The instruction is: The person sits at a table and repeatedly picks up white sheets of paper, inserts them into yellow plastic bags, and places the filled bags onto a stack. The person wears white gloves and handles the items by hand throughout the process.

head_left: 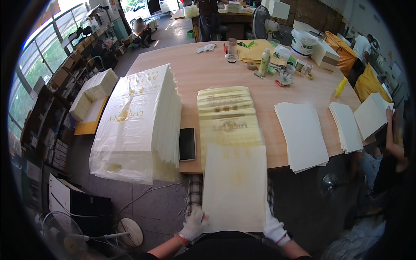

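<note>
A large off-white sheet lies in front of me, its far end over a fanned stack of translucent plastic bags with gold print. Faint yellow shows on its surface; whether it is inside a bag I cannot tell. My left hand, in a white glove, is closed at the sheet's near left corner. At the opposite near corner, my gloved right hand grips the right edge, its fingers partly hidden. A tall pile of bagged white boards stands at left, with a black phone beside it.
White boards and a smaller stack lie at right, where another person holds boards. A bottle, a bucket and tape clutter the far right of the table. A standing fan is at lower left.
</note>
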A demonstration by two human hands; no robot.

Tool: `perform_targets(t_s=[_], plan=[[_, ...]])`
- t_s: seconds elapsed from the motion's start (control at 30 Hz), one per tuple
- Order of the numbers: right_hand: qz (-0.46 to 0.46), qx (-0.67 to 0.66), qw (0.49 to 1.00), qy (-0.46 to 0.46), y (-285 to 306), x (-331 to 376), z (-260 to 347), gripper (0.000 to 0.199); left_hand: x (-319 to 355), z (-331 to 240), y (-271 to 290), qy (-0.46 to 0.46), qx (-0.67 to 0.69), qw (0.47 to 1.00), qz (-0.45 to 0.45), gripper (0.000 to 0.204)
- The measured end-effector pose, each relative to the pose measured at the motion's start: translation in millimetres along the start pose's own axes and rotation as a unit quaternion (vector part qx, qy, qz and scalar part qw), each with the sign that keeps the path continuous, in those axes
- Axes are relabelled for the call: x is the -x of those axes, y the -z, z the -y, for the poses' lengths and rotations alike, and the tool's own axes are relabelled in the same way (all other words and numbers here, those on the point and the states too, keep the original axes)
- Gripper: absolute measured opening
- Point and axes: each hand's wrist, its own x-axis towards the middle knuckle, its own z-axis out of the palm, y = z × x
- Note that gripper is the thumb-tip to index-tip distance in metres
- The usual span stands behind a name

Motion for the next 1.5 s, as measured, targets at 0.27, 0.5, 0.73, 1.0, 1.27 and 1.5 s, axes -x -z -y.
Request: perform_targets(t_s=[0.27, 0.5, 0.73, 1.0, 1.27, 1.5], plan=[[-0.057, 0.048, 0.991, 0.108, -15, 47, 2, 0.045, 44, 35, -21, -0.266, 0.035, 0.963, -0.005, 0.033], [0.012, 0.089, 0.981, -0.170, 32, 25, 14, 0.041, 3, -29, -2, -0.070, 0.202, 0.975, -0.059, 0.012], [-0.044, -0.551, 0.787, -0.274, -26, -23, -78, 0.042, -61, -92, 34, -0.249, 0.161, 0.954, -0.034, 0.008], [0.022, -0.660, 0.749, -0.059, -64, -191, 115, 0.044, -50, -88, 177, -0.290, 0.045, 0.880, -0.373, 0.015], [0.317, -0.531, 0.785, -0.040, -133, -258, 242, 0.029, -107, 74, 307, -0.188, 0.467, 0.712, -0.489, 0.011], [0.283, -0.519, 0.804, -0.057, -132, -203, 153, 0.035, -66, 174, 169, 0.063, 0.438, 0.737, -0.511, 0.014]])
